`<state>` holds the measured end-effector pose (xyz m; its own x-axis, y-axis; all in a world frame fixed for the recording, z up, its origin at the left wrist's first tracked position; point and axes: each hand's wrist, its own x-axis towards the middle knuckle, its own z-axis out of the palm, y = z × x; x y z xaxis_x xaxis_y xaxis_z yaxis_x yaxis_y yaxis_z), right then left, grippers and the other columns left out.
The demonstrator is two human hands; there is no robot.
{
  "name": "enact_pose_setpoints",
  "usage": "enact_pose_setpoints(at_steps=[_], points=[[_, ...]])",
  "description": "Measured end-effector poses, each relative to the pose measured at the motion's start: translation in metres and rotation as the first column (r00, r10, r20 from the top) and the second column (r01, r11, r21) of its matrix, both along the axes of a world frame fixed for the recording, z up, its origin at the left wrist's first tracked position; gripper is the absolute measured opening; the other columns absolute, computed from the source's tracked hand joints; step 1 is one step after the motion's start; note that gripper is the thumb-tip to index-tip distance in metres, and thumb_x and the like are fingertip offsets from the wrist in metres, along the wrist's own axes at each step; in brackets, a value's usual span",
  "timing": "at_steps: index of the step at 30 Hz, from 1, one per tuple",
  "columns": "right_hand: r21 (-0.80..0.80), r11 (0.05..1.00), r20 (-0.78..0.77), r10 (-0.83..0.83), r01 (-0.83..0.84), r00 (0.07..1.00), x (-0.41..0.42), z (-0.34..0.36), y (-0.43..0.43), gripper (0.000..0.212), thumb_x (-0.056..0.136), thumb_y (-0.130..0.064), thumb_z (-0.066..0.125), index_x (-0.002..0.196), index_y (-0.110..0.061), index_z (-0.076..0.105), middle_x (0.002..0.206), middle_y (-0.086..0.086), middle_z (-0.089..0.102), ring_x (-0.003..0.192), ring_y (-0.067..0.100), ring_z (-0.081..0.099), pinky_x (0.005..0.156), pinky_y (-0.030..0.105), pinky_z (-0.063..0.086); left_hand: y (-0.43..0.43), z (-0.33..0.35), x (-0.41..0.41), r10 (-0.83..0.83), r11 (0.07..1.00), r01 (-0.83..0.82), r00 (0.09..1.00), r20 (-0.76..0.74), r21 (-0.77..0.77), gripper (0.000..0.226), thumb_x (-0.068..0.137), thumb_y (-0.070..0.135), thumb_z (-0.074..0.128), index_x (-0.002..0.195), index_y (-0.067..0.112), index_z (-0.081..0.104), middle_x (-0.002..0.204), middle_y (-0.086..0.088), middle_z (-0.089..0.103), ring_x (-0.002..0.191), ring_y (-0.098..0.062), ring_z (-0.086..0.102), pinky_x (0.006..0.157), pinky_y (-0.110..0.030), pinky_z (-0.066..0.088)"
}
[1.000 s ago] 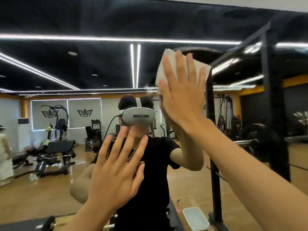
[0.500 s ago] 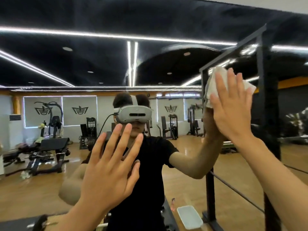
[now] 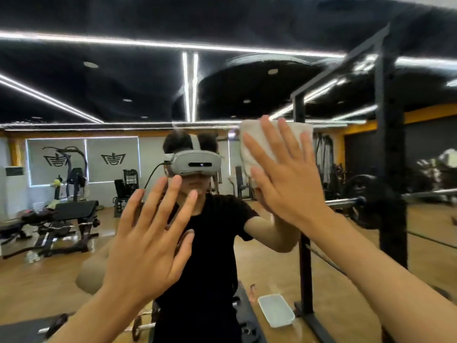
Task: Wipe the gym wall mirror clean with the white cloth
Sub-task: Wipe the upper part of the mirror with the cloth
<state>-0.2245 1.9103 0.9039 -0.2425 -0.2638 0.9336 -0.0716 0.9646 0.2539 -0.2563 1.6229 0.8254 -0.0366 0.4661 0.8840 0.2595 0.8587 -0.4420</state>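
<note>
Noting left hand [image 3: 146, 243] spread flat toward the mirror [image 3: 99, 82] at lower centre, white cloth [image 3: 247, 154] pressed to glass right of centre under spread right hand [image 3: 289, 179]: best use even pressure, overlapping passes over the smeared arc above.

White cloth [image 3: 262, 144] flat against mirror [image 3: 123, 82] (smeared arcs above) — upper right, under right hand [image 3: 289, 179].

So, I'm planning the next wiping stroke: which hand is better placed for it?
The right hand: its flat fingers press the white cloth against the mirror. The left hand is spread open, lower down, with no cloth.
</note>
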Motion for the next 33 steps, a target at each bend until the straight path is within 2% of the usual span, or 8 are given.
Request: enact_pose_setpoints(at_steps=[4,8,14,18,23,27,29,33], points=[[-0.428,0.902,-0.016,-0.068,0.054,0.998,0.010,-0.008,0.078,0.058,0.112,-0.049,0.014,0.168,-0.036,0.007,0.177,0.002,0.000,0.163,0.024,-0.006,0.128,0.062,0.002,0.005,-0.001,-0.002,0.005,1.000,-0.005,1.000,-0.020,0.019,0.065,0.105,0.043,0.039,0.162,0.012,0.039,0.173,-0.019,0.024,0.160,-0.038,0.024,0.126,-0.061,0.022],[-0.652,0.758,-0.072,-0.086,0.018,0.994,0.003,-0.002,0.011,0.059,0.112,-0.044,0.017,0.168,-0.034,0.003,0.177,0.003,-0.004,0.162,0.028,-0.007,0.128,0.063,0.001,0.006,-0.001,-0.003,-0.001,1.000,0.001,1.000,-0.009,0.020,0.066,0.105,0.043,0.040,0.164,0.014,0.035,0.174,-0.018,0.022,0.161,-0.037,0.022,0.126,-0.062,0.023],[-0.217,0.973,0.007,0.082,-0.078,0.997,-0.002,-0.022,-0.119,0.060,0.111,-0.045,0.018,0.168,-0.036,0.004,0.177,0.002,-0.010,0.162,0.027,-0.014,0.128,0.063,-0.005,0.001,-0.002,-0.002,-0.034,0.999,0.035,0.999,-0.007,0.034,0.070,0.106,0.042,0.040,0.166,0.007,0.029,0.175,-0.015,0.021,0.162,-0.033,0.020,0.130,-0.056,0.017],[0.088,0.993,0.016,0.074,-0.075,0.997,0.000,-0.036,-0.040,0.058,0.111,-0.044,0.029,0.167,-0.032,0.023,0.176,0.005,0.009,0.163,0.029,0.000,0.127,0.065,0.005,0.002,-0.002,-0.001,-0.026,0.999,0.026,0.999,-0.021,0.036,0.071,0.106,0.042,0.040,0.164,0.003,0.030,0.174,-0.015,0.021,0.162,-0.033,0.021,0.131,-0.055,0.015],[-0.356,0.932,0.006,-0.075,0.072,0.997,0.012,-0.039,0.086,0.059,0.112,-0.049,0.016,0.168,-0.032,0.015,0.177,0.005,0.004,0.163,0.027,-0.004,0.125,0.068,0.005,0.005,-0.004,-0.004,-0.004,0.999,0.006,0.999,-0.037,0.045,0.071,0.105,0.042,0.044,0.164,0.003,0.032,0.173,-0.017,0.024,0.160,-0.036,0.024,0.128,-0.059,0.022],[-0.659,0.752,-0.087,-0.108,0.025,0.990,-0.001,-0.034,0.010,0.060,0.111,-0.047,0.016,0.169,-0.031,0.010,0.177,0.005,0.001,0.163,0.029,-0.004,0.128,0.063,0.001,0.005,-0.003,-0.002,-0.003,0.999,0.005,1.000,-0.031,0.046,0.071,0.106,0.041,0.045,0.165,0.004,0.030,0.173,-0.017,0.023,0.160,-0.037,0.023,0.128,-0.058,0.020],[-0.583,0.812,-0.100,-0.044,-0.023,0.994,-0.003,-0.046,-0.051,0.059,0.112,-0.046,0.015,0.169,-0.031,0.007,0.177,0.005,-0.003,0.163,0.030,-0.007,0.128,0.063,-0.001,0.004,-0.003,-0.001,-0.006,0.999,0.007,1.000,-0.016,0.038,0.071,0.107,0.041,0.043,0.165,0.004,0.028,0.174,-0.016,0.020,0.161,-0.035,0.021,0.129,-0.057,0.019],[-0.162,0.983,0.068,0.093,-0.081,0.993,0.004,-0.088,-0.099,0.061,0.111,-0.044,0.029,0.168,-0.035,0.009,0.177,0.002,-0.007,0.162,0.028,-0.011,0.128,0.065,0.001,0.002,-0.003,0.000,-0.028,0.999,0.028,0.999,-0.018,0.040,0.069,0.107,0.040,0.040,0.165,0.004,0.028,0.175,-0.015,0.020,0.162,-0.033,0.019,0.131,-0.055,0.016]])
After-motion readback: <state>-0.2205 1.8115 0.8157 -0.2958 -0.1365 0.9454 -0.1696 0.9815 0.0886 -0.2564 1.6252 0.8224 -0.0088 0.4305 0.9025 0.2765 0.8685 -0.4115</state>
